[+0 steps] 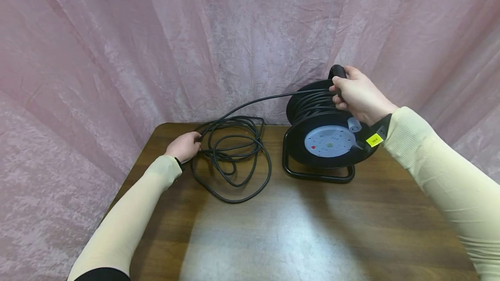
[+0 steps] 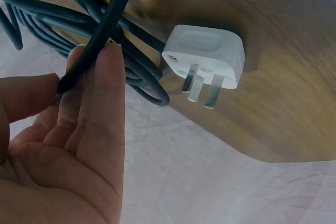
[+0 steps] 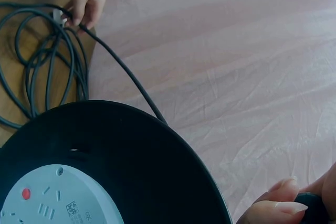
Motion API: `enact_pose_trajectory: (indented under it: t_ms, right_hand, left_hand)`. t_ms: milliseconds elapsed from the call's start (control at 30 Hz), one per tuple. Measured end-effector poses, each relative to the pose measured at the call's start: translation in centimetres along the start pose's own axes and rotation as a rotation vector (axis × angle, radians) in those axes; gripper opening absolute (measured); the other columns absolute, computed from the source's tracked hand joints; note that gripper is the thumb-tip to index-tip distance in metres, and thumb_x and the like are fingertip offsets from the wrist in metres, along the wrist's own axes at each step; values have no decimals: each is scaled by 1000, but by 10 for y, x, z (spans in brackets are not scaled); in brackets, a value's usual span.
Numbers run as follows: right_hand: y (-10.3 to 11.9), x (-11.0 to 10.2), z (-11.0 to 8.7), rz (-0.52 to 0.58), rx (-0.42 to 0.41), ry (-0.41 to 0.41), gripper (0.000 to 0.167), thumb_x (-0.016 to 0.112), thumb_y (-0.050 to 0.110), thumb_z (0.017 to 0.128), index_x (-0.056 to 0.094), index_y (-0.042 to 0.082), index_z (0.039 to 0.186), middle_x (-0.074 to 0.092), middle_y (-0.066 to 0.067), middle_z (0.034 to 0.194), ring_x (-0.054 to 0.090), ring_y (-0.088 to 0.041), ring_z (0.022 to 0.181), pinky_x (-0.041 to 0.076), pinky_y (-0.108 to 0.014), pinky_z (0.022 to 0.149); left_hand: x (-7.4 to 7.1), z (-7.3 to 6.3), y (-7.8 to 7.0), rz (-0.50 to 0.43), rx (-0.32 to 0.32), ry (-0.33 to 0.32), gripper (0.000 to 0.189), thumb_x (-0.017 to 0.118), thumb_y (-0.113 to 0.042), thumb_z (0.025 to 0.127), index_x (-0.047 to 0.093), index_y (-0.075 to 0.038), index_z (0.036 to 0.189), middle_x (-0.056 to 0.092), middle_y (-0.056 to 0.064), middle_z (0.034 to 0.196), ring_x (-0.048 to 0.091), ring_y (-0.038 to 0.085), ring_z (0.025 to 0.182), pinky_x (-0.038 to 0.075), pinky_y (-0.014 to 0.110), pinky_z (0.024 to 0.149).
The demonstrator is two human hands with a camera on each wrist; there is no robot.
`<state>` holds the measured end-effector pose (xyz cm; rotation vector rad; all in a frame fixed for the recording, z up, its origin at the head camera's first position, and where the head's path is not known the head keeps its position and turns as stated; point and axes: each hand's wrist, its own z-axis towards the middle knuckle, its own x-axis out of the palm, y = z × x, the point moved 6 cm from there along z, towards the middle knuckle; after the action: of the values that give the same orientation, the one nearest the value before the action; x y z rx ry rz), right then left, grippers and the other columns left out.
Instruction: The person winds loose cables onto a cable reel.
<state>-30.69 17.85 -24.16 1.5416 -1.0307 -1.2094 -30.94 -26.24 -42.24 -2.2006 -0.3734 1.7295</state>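
A black cable reel [image 1: 298,146] with a grey round socket panel [image 1: 330,141] stands on its tube frame at the right of the table. My right hand [image 1: 361,94] grips the black handle [image 1: 337,72] at the reel's top; in the right wrist view only the thumb and a fingertip show on it. At the left, my left hand [image 1: 183,145] pinches the black cable [image 2: 107,22] between thumb and fingers. From that hand the cable [image 1: 269,97] runs up in an arc onto the reel. A white three-pin plug [image 2: 205,53] lies beside the left hand, hidden in the head view.
Loose loops of cable [image 1: 269,166] lie tangled on the wooden table [image 1: 250,237] between the left hand and the reel. A pink curtain [image 1: 250,34] hangs behind the table's back edge. The left hand is near the table's back left corner.
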Motion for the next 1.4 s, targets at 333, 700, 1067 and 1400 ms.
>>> enact_pose_trajectory:
  t_ms: [333,700,1067,1400]
  right_hand:
    - [1,1,3,-28,3,13,51,34,25,112,11,10,155,36,-8,112,42,-10,68,39,-18,56]
    - [2,1,6,-66,-2,28,53,34,25,112,9,9,157,37,-8,112,43,-9,67,40,-18,54]
    - [3,-1,10,-80,-21,37,48,34,24,112,13,7,152,37,-9,112,43,-9,66,40,-19,54]
    - [2,-1,11,-112,-20,52,52,33,25,113,11,7,155,38,-9,113,44,-9,67,41,-19,55]
  left_hand:
    - [5,1,5,-19,-15,19,41,46,-17,109,49,-1,147,72,11,116,66,31,109,50,53,95]
    - [5,-2,4,-17,-22,12,42,45,-16,109,49,0,147,72,13,116,66,30,108,50,51,94]
    - [1,1,3,-7,-19,12,41,44,-17,109,49,-1,147,71,12,118,65,31,109,50,53,95]
    - [-2,0,0,2,-6,-4,46,45,-13,107,44,-1,152,70,15,121,63,35,115,48,56,98]
